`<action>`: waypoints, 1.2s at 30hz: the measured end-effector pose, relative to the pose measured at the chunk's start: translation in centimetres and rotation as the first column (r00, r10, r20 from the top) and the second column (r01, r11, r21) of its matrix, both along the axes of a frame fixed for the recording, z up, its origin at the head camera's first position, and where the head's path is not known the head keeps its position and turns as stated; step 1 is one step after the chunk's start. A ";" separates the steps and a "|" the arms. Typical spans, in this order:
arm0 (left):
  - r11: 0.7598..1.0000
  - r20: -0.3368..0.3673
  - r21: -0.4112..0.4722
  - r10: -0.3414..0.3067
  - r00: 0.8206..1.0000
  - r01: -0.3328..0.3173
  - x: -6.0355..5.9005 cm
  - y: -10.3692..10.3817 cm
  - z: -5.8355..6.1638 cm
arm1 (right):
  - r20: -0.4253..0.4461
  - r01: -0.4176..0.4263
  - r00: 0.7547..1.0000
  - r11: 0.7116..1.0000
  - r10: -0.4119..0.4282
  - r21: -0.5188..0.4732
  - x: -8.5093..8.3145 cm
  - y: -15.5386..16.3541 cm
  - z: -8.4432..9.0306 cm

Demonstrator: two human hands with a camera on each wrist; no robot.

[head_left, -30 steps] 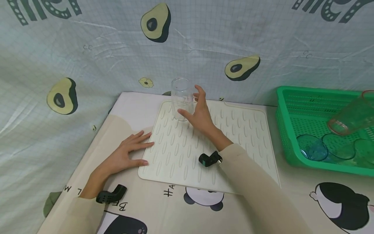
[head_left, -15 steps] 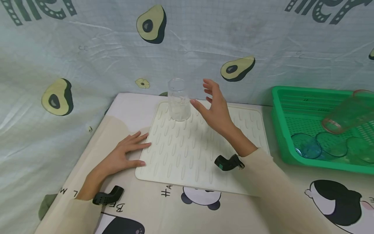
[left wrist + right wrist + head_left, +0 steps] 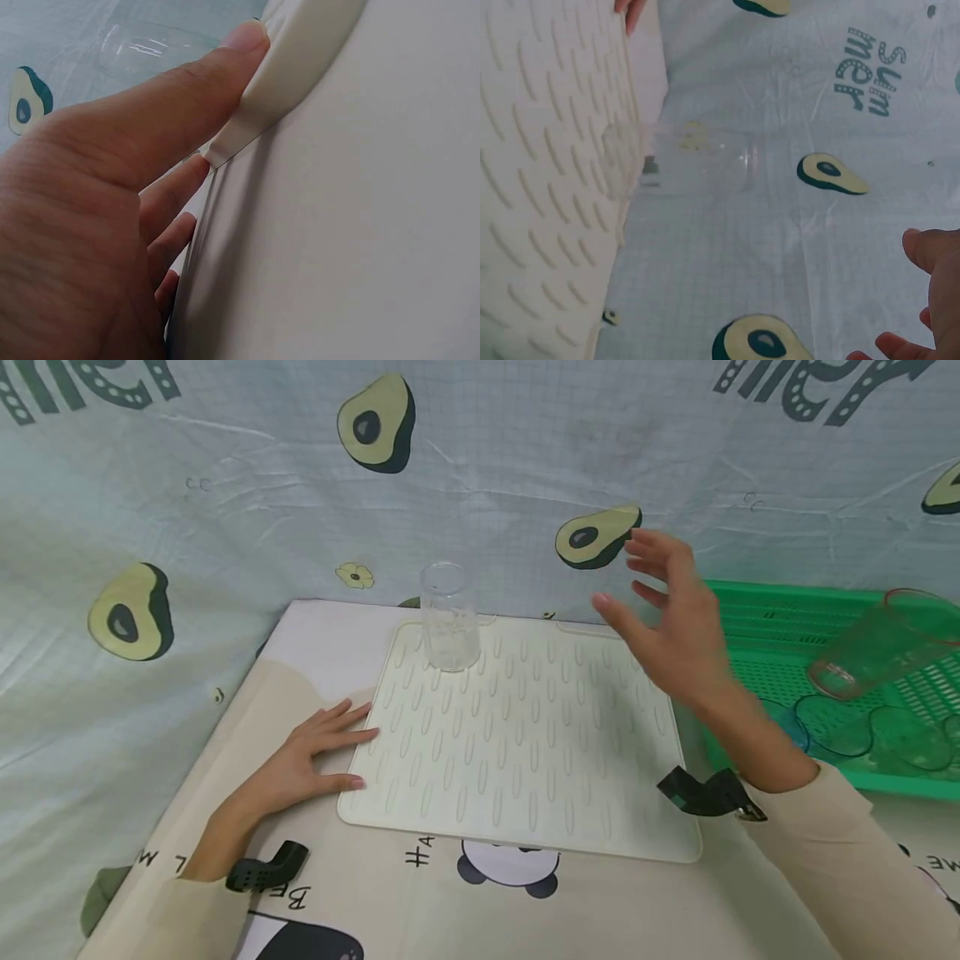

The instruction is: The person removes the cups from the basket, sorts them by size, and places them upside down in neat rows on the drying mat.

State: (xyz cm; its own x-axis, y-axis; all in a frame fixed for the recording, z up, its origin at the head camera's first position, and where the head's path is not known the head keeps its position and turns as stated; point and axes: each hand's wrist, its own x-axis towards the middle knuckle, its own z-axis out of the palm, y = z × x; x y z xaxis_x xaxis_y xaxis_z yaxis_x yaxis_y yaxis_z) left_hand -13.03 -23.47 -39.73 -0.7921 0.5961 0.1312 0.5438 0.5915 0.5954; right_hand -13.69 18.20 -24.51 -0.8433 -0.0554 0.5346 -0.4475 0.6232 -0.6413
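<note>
A clear drinking glass (image 3: 450,627) stands upright near the back left corner of a white ridged drying mat (image 3: 517,752). My left hand (image 3: 303,760) rests at the mat's left edge with fingers spread; in the left wrist view its thumb (image 3: 225,67) lies against the mat's rim. In the air over the mat's right side is my right hand (image 3: 671,618), fingers loosely bent and holding nothing. It is well apart from the clear glass, which shows sideways in the right wrist view. A green plastic basket (image 3: 795,602) stands to the right, partly behind the right forearm.
A pink-tinted glass (image 3: 877,647) leans inside the basket. Several bluish and clear glasses (image 3: 832,727) sit lower in it, partly covered by the right arm. A light curtain (image 3: 480,468) with printed avocados hangs close behind the table's back edge.
My right hand has drawn away from the clear glass and moved right toward the basket. The glass stays standing on the mat. My left hand keeps its place at the mat's edge.
</note>
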 end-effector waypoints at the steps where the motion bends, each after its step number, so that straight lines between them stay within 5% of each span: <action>1: 1.000 0.005 -0.001 0.000 1.000 0.000 0.0 0.0 0.0 | 0.001 0.020 1.000 1.000 -0.020 0.009 0.2 0.6 0.3; 12: 1.000 0.014 0.004 -0.002 1.000 0.002 0.0 -0.1 -0.1 | 0.068 0.155 0.984 0.978 -0.166 0.141 1.5 7.1 1.7; 19: 1.000 0.016 -0.004 0.006 1.000 -0.006 -0.1 0.0 -0.1 | 0.129 0.288 0.936 0.922 -0.328 0.258 1.7 11.8 1.6; 26: 1.000 0.009 -0.014 0.010 1.000 -0.009 -0.1 -0.1 0.0 | 0.123 0.332 0.914 0.888 -0.387 0.319 1.5 15.7 1.2; 31: 1.000 0.009 -0.007 0.009 1.000 -0.009 0.0 -0.2 0.0 | 0.107 0.356 0.902 0.861 -0.418 0.364 0.4 20.4 -0.2; 36: 1.000 0.008 -0.004 0.012 1.000 -0.011 0.0 -0.1 -0.1 | 0.007 0.396 0.906 0.851 -0.424 0.345 -1.6 27.7 -4.2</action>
State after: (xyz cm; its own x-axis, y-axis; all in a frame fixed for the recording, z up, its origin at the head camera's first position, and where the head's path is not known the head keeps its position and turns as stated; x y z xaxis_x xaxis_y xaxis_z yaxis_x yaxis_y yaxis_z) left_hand -13.00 -23.58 -39.80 -0.7999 0.5875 0.1225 0.5322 0.6001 0.5973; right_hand -15.26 45.87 -28.72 -0.8669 0.1446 0.4771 -0.0614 0.9187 -0.3901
